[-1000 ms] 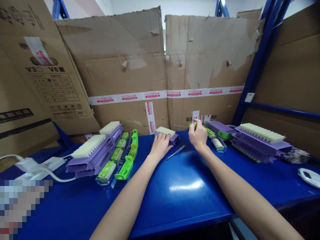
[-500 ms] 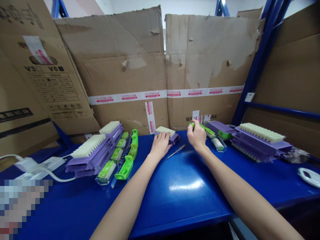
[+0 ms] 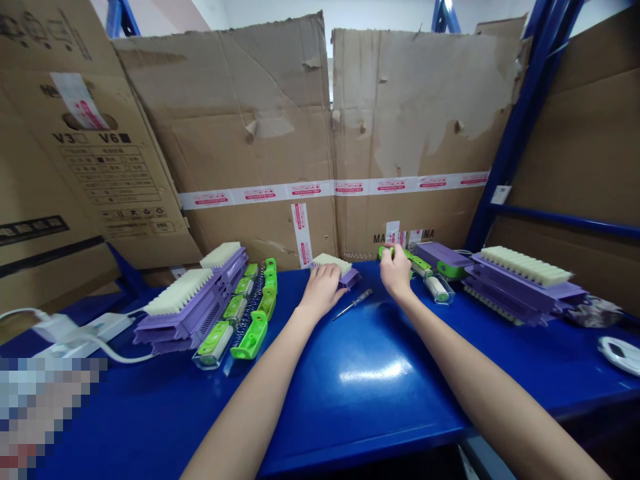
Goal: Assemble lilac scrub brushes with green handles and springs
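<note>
Read from the middle of the counter, the small brush lies at 12 o'clock, bristles up, near the foot of the cardboard. The left hand rests over its near side, fingers bent and close together, thumb apart toward 4 o'clock; whether they grip the brush cannot be told. The right hand, toward 1 o'clock, has its curled fingers at a green part, and the hand hides whether they pinch it. A screwdriver lies between the hands, tip toward 8 o'clock. Stacked purple brushes sit between 2 and 3 o'clock, the right stack, and between 9 and 10, the left stack, with green caps just beside dark springs at 9.
</note>
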`<state>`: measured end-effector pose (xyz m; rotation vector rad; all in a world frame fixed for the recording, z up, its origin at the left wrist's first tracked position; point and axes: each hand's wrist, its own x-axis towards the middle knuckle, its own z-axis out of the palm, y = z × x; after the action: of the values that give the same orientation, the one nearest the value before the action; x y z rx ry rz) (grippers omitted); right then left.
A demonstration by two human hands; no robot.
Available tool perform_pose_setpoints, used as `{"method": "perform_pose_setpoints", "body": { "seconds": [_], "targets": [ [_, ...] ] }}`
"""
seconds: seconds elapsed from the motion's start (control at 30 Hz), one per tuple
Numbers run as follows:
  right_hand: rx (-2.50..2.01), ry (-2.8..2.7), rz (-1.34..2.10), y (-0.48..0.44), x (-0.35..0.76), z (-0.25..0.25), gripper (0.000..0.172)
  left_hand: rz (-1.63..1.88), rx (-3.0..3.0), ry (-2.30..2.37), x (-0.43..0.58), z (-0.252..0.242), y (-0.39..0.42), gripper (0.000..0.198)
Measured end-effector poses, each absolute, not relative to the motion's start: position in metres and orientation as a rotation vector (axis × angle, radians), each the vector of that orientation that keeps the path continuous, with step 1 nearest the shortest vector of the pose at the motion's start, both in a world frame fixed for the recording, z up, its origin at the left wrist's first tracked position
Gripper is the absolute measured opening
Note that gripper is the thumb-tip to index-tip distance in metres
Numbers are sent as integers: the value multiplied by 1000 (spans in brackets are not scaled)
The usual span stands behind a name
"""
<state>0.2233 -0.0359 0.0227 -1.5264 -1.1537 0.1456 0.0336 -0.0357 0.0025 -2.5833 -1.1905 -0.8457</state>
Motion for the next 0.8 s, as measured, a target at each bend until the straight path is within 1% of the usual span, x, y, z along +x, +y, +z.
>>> {"method": "perform_pose_setpoints", "body": {
  "seconds": [0.07, 0.17, 0.33, 0.47, 0.57, 0.67, 0.73, 0.8],
  "targets": [
    [-1492, -1117, 222, -31, 225, 19, 39, -793, -2522, -1204, 36, 6, -37, 45],
    [-1460, -1099, 300, -27, 225, 15, 40, -748, -2451, -1219, 37, 12, -40, 60],
    [-1380, -1092, 404, -28, 221, 15, 38, -649, -2390, -1255, 32, 18, -44, 53],
    [-1322, -1072, 446, -29, 219, 15, 36, -581, -2369, -1373, 31, 21, -47, 64],
    [-1305, -1076, 429, -28, 220, 14, 34, -458, -2370, -1506, 31, 26, -49, 72],
    [-1292, -1071, 388, -26, 220, 12, 34, -409, -2375, -1533, 30, 32, -50, 79],
    [-1284, -1067, 380, -26, 220, 12, 34, -372, -2386, -1536, 29, 35, -51, 78],
    [-1278, -1067, 394, -26, 220, 12, 35, -318, -2415, -1551, 29, 36, -53, 71]
  ]
}}
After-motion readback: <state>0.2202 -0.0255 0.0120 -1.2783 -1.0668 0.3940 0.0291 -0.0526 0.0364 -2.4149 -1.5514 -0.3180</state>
